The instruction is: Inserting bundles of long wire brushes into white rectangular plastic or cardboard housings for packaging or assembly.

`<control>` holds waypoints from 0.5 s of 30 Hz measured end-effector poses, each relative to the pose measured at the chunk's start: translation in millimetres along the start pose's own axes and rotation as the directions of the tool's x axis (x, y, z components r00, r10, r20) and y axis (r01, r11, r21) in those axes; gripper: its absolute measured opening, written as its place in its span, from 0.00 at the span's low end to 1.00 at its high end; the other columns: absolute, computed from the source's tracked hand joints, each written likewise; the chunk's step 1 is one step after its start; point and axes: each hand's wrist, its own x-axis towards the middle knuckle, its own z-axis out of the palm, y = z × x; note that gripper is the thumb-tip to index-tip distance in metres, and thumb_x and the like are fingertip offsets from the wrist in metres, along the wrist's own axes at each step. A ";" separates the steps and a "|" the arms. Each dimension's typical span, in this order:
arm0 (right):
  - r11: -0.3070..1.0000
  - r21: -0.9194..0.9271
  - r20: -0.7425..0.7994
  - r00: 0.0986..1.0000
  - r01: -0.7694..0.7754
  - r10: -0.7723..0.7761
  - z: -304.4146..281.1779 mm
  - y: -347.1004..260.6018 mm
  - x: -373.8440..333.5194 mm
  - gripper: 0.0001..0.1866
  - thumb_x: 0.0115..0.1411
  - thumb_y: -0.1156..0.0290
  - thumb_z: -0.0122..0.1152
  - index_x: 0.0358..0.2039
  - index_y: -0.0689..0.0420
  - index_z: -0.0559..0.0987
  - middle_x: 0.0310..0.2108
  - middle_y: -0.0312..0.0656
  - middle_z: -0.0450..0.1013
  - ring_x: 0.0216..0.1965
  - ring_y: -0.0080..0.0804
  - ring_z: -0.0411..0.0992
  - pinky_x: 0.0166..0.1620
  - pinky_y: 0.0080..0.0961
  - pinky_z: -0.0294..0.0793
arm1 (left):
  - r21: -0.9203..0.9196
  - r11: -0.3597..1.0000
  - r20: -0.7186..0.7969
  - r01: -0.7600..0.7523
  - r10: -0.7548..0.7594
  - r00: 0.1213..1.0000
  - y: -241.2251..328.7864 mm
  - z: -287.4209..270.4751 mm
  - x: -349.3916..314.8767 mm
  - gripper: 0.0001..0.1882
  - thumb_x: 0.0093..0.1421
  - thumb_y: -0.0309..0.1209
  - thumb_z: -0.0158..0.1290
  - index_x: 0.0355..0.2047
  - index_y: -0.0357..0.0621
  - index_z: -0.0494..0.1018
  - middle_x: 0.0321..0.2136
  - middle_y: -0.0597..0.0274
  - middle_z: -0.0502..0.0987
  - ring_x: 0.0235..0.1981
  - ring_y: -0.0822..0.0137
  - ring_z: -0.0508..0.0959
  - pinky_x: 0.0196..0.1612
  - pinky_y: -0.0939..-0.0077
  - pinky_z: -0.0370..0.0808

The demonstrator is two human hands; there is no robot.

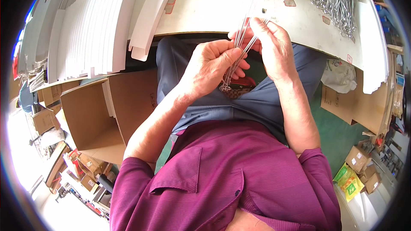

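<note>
Wires (243, 32) run slantwise above your lap (209, 110), loops (225, 88) toward you; your left hand (209, 67) pinches them nearer those loops, your right hand (277, 50) holds them farther up, toward the table (195, 13).

Open cardboard box (90, 117) — left, white plastic bag (340, 77), yellow-green bag (349, 182) — lower right

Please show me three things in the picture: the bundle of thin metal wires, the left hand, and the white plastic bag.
Bundle of thin metal wires (241, 36): head view, along the shafts.
Left hand (208, 66): head view, back of the hand.
White plastic bag (339, 76): head view, its crumpled side.
</note>
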 end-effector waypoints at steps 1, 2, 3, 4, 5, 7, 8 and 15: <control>1.000 -0.007 -0.049 0.999 0.012 -0.012 0.2 0.0 0.1 0.20 0.76 0.59 0.49 0.46 0.65 0.78 0.35 0.47 0.82 0.35 0.30 0.81 0.41 0.26 0.82 | 0.002 1.000 -0.015 -0.010 0.010 1.000 -0.1 -0.6 0.3 0.19 0.74 0.38 0.51 0.46 0.31 0.77 0.35 0.51 0.84 0.33 0.66 0.84 0.40 0.72 0.82; 1.000 -0.015 -0.099 0.995 0.024 -0.025 0.4 -0.2 0.2 0.21 0.76 0.58 0.48 0.44 0.65 0.79 0.34 0.46 0.82 0.34 0.30 0.82 0.41 0.26 0.82 | 0.005 1.000 -0.030 -0.020 0.020 0.999 -0.2 -1.3 0.3 0.18 0.74 0.38 0.51 0.46 0.31 0.77 0.35 0.51 0.84 0.34 0.66 0.84 0.41 0.72 0.82; 1.000 -0.016 -0.098 0.995 0.024 -0.025 0.5 -0.8 0.2 0.21 0.76 0.58 0.48 0.44 0.65 0.79 0.34 0.46 0.82 0.34 0.30 0.82 0.41 0.26 0.82 | 0.004 1.000 -0.031 -0.020 0.020 0.999 -1.4 -2.2 0.3 0.18 0.74 0.38 0.51 0.46 0.31 0.77 0.35 0.51 0.84 0.34 0.66 0.84 0.41 0.72 0.82; 1.000 -0.002 -0.115 0.993 0.022 -0.022 0.2 -1.6 0.2 0.21 0.76 0.58 0.49 0.45 0.66 0.79 0.34 0.48 0.82 0.34 0.31 0.82 0.40 0.27 0.82 | 0.009 0.999 -0.057 -0.036 0.037 0.998 -3.6 -3.5 0.4 0.18 0.74 0.38 0.51 0.46 0.31 0.77 0.35 0.51 0.84 0.34 0.66 0.84 0.42 0.72 0.82; 1.000 0.013 -0.132 0.991 0.022 -0.020 -0.2 -2.3 0.4 0.22 0.76 0.58 0.49 0.45 0.67 0.78 0.35 0.49 0.82 0.33 0.32 0.82 0.40 0.27 0.83 | 0.015 0.999 -0.083 -0.052 0.053 0.995 -4.5 -4.6 0.2 0.18 0.74 0.38 0.51 0.45 0.32 0.77 0.35 0.50 0.84 0.34 0.66 0.84 0.42 0.72 0.82; 0.999 0.012 -0.143 0.989 0.030 -0.028 -2.2 -3.7 1.2 0.22 0.76 0.57 0.49 0.45 0.68 0.78 0.34 0.49 0.82 0.32 0.32 0.82 0.38 0.27 0.83 | 0.031 0.998 -0.100 -0.057 0.060 0.993 -2.3 -7.5 -1.2 0.17 0.74 0.37 0.51 0.45 0.32 0.77 0.35 0.50 0.84 0.34 0.66 0.84 0.42 0.72 0.82; 0.999 0.013 -0.155 0.987 0.037 -0.035 -4.1 -4.8 1.7 0.22 0.76 0.57 0.49 0.45 0.68 0.77 0.33 0.49 0.81 0.30 0.32 0.81 0.37 0.28 0.83 | 0.048 0.997 -0.116 -0.060 0.065 0.991 -1.0 -9.5 -2.1 0.17 0.74 0.37 0.51 0.44 0.32 0.78 0.34 0.50 0.84 0.34 0.66 0.85 0.41 0.73 0.83; 0.989 0.065 -0.283 0.953 0.133 -0.109 -35.3 -18.1 -3.4 0.22 0.77 0.55 0.47 0.49 0.64 0.76 0.24 0.29 0.62 0.22 0.19 0.62 0.26 0.21 0.66 | 0.152 0.988 -0.160 0.015 0.010 0.987 7.0 -25.8 -16.1 0.15 0.74 0.35 0.50 0.42 0.32 0.78 0.28 0.54 0.83 0.26 0.69 0.83 0.33 0.77 0.81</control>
